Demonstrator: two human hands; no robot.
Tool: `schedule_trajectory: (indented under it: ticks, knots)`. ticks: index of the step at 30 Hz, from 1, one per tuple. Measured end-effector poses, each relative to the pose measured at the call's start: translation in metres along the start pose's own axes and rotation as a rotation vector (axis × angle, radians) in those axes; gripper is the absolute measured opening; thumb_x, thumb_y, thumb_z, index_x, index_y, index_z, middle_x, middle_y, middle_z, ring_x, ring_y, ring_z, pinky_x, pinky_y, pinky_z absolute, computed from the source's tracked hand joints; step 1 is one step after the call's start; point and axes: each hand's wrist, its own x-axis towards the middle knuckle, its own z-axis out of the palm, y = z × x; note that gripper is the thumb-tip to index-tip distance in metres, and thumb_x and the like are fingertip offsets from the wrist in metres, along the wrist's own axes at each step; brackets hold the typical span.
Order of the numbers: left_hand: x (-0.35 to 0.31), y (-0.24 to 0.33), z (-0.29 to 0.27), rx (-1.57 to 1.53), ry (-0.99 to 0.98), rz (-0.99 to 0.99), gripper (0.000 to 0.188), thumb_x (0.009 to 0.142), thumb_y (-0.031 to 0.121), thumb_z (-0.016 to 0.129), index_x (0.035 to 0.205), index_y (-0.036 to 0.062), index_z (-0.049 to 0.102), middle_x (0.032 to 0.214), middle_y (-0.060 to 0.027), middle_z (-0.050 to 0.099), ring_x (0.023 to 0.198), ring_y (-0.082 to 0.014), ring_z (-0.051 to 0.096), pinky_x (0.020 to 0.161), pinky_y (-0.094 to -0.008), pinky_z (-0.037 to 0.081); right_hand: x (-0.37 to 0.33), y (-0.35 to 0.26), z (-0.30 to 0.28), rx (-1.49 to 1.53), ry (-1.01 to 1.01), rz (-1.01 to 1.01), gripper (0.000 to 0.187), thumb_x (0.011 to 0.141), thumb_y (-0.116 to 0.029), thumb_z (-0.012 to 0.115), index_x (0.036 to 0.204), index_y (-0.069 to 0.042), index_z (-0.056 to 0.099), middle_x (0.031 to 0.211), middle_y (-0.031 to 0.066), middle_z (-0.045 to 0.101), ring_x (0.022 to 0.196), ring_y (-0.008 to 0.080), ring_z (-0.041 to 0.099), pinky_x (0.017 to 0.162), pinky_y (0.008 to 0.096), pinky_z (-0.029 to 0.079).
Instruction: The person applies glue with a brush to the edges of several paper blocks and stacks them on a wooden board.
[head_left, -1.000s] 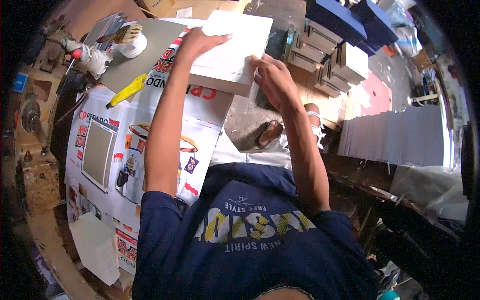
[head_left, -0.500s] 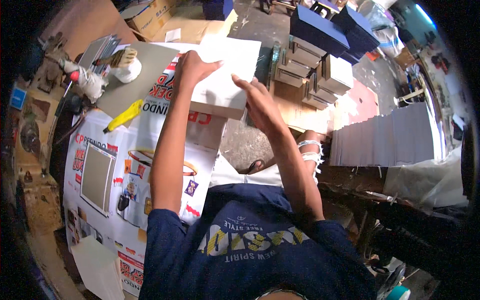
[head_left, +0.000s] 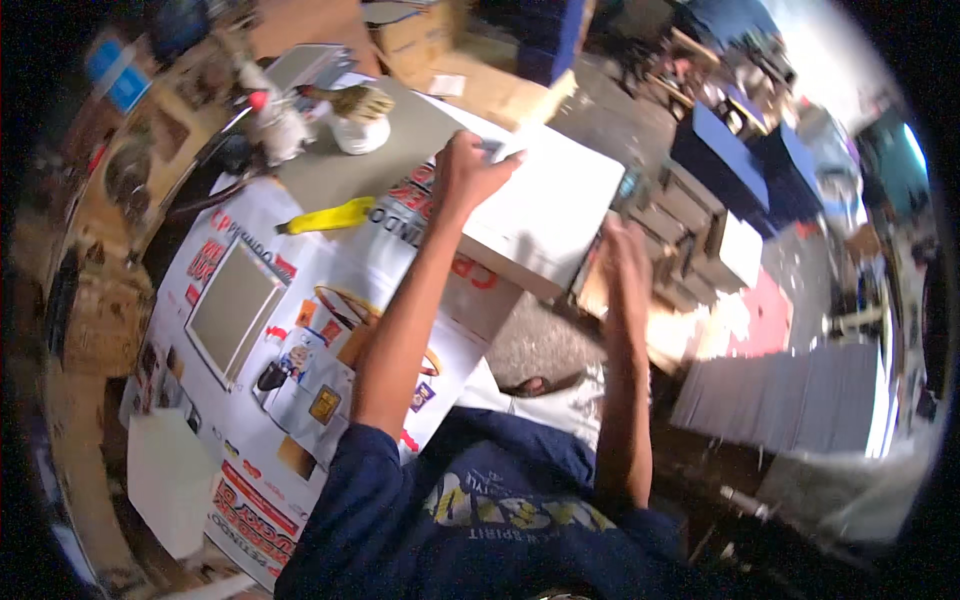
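Note:
A white box [head_left: 545, 205] with a flat top sits at the far edge of the table, one corner turned toward me. My left hand [head_left: 475, 172] is at the box's left edge, fingers curled and thumb toward the top. A small pale piece shows by the thumb, too blurred to name. My right hand [head_left: 626, 262] is beside the box's right side, smeared by motion; whether it touches the box I cannot tell. A yellow cutter knife [head_left: 335, 216] lies left of my left forearm.
A brush rests on a white pot [head_left: 360, 134] at the far left of the printed sheet covering the table. A grey board panel [head_left: 237, 312] lies nearer me. On the right are blue boxes [head_left: 718, 160], smaller pale boxes [head_left: 733, 250] and a tall stack of sheets [head_left: 785, 400].
The view has swung, so everything sits further right. My right hand has left the box top and moved down by its right side. My left hand has curled its fingers.

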Motion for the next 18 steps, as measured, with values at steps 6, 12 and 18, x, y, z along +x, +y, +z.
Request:
schedule_trajectory:
  ticks: [6,12,18]
  knots:
    - [-0.008,-0.093,-0.054,-0.010,0.687,-0.086,0.083,0.061,0.020,0.086,0.122,-0.0104,0.038,0.117,-0.0251,0.048,0.112,-0.0380,0.051,0.097,-0.0455,0.043,0.027,-0.101,0.032,-0.182,-0.160,-0.453,0.050,0.094,-0.034,0.066,0.127,0.003,0.061,0.124,0.0187,0.065,0.118,0.0246,0.061,0.103,0.0365,0.044]
    - [0.060,-0.190,-0.064,0.041,0.632,-0.064,0.104,0.057,0.028,0.091,0.135,-0.0103,0.033,0.140,-0.0328,0.041,0.129,-0.0418,0.045,0.107,-0.0467,0.039,0.086,-0.153,0.250,-0.409,-0.617,-1.064,0.035,0.087,-0.031,0.070,0.104,0.000,0.073,0.098,0.0229,0.071,0.090,0.0307,0.071,0.080,0.0413,0.055]
    - [0.053,-0.155,-0.057,-0.104,0.571,-0.081,0.083,0.058,0.025,0.091,0.122,-0.0015,0.047,0.110,-0.0243,0.065,0.097,-0.0412,0.067,0.084,-0.0445,0.054,0.135,-0.128,0.396,-0.889,-0.699,-0.839,0.049,0.079,-0.045,0.073,0.102,-0.002,0.073,0.101,0.0211,0.071,0.097,0.0346,0.070,0.085,0.0413,0.056]
